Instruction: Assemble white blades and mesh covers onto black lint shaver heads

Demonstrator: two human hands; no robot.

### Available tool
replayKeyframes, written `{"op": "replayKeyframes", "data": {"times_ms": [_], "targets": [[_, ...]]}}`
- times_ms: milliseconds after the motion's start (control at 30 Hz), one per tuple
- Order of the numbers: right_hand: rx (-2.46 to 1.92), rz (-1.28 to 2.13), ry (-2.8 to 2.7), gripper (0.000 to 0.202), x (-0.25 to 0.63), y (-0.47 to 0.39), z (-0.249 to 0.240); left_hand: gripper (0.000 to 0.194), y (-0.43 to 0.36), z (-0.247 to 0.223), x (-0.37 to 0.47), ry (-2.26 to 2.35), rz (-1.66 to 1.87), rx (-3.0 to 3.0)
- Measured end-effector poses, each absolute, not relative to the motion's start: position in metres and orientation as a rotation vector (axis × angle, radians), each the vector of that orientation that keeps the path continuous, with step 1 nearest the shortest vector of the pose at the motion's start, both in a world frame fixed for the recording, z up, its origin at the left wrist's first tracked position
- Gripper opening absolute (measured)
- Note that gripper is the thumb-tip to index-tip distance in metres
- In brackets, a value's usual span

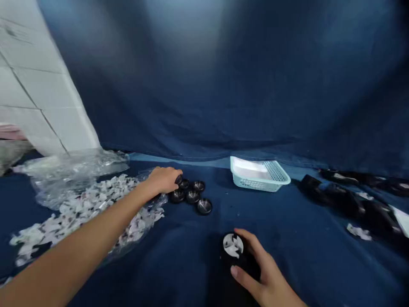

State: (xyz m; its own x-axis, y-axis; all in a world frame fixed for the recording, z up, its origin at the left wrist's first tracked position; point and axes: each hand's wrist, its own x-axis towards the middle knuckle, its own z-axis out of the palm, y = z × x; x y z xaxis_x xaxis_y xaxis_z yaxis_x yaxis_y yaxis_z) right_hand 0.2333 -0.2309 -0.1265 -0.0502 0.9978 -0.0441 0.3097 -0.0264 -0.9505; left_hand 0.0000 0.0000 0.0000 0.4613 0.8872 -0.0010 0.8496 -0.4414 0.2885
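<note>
My left hand [164, 179] reaches to a group of small round black dishes [192, 196], its fingers closed on one black dish [179, 179] at the group's back left edge. Near the front, my right hand [255, 266] is spread, with thumb and fingers apart beside a black round piece that has a white slotted disc [233, 245] on top. The fingertips are close to the rim of that piece; its lower part is dark and hard to make out.
A heap of small white pieces [86, 204] lies on clear plastic [76, 166] at the left. A light blue basket [258, 184] holding white sheets stands at the back. Black bundles [348, 200] and white scraps [359, 232] lie at the right. Blue cloth hangs behind.
</note>
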Motion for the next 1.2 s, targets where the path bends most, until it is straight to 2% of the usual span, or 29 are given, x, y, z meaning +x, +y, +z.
{"op": "replayKeyframes", "data": {"times_ms": [133, 200, 267, 400, 567, 700, 800, 900, 1000, 1100, 1200], "targets": [[-1.379, 1.057, -1.465, 0.058, 0.234, -0.230, -0.129, 0.043, -0.060, 0.004, 0.014, 1.168, 0.363, 2.439], [-1.340, 1.039, -1.464, 0.058, 0.233, -0.230, -0.129, 0.039, -0.090, 0.000, 0.022, 0.725, 0.596, 2.142], [-1.300, 1.026, -1.463, 0.059, 0.232, -0.230, -0.128, 0.033, -0.116, -0.003, 0.031, 0.545, 0.638, 1.947], [-1.273, 1.004, -1.455, 0.058, 0.231, -0.231, -0.125, 0.034, -0.133, -0.003, 0.044, 0.548, 0.577, 1.842], [-1.269, 1.026, -1.438, 0.061, 0.229, -0.232, -0.123, 0.031, -0.120, -0.001, 0.055, 0.518, 0.457, 1.660], [-1.288, 1.036, -1.455, 0.062, 0.230, -0.231, -0.127, 0.053, -0.111, -0.017, 0.060, 0.459, 0.358, 1.087], [-1.308, 1.020, -1.466, 0.063, 0.231, -0.230, -0.134, 0.055, -0.108, -0.028, 0.060, 0.477, 0.346, 0.916], [-1.297, 0.984, -1.477, 0.062, 0.232, -0.229, -0.140, 0.053, -0.108, -0.027, 0.057, 0.493, 0.367, 1.095], [-1.276, 0.974, -1.478, 0.061, 0.232, -0.229, -0.140, 0.041, -0.111, -0.015, 0.050, 0.514, 0.401, 1.674], [-1.255, 0.982, -1.493, 0.060, 0.232, -0.228, -0.135, 0.061, -0.117, -0.005, 0.044, 0.536, 0.379, 2.138], [-1.243, 0.990, -1.494, 0.060, 0.231, -0.227, -0.131, 0.063, -0.119, -0.003, 0.043, 0.554, 0.360, 2.239]]}}
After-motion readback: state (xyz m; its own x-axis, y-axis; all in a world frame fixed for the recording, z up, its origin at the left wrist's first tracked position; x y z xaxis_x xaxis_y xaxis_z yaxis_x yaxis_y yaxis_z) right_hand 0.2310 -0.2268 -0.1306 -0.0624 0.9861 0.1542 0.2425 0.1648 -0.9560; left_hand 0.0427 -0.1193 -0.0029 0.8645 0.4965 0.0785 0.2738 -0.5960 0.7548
